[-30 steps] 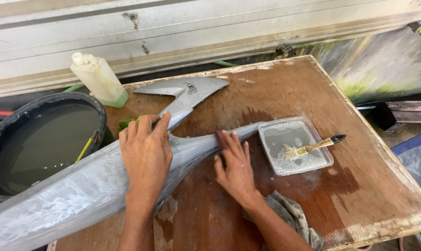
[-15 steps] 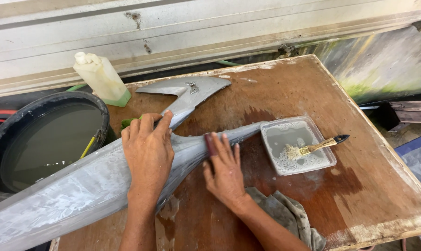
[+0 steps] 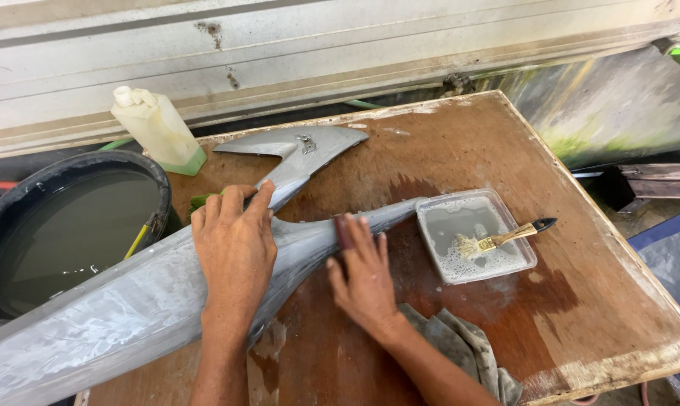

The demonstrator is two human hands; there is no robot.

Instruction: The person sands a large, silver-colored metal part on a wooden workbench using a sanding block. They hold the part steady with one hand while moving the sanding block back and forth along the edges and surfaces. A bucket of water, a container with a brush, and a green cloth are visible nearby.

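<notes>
The left hand [image 3: 235, 248] lies flat, fingers spread and together over the top of the long grey panel [image 3: 129, 308], pressing it down so it cannot slide on the wet board; it grips nothing, it only weighs on the piece. Just right of it the right hand [image 3: 364, 274] rests on the panel's narrow end, fingers extended and close together, with what looks like a small dark pad under the fingertips, though I cannot tell exactly what it is. The panel runs from the near left corner up toward the middle of the wooden board [image 3: 460, 143], its surface wet and dull. Beyond the left hand lies a second, smaller grey piece [image 3: 299, 150] with a pointed shape. To the right, within easy reach, sits 1 clear plastic tray [image 3: 520, 263] of soapy water with a paintbrush [image 3: 505, 238] propped across it. A crumpled rag [image 3: 460, 349] lies near the right wrist. On the far left stand a black tub [image 3: 69, 233] of water and a pale plastic bottle [image 3: 156, 128].
</notes>
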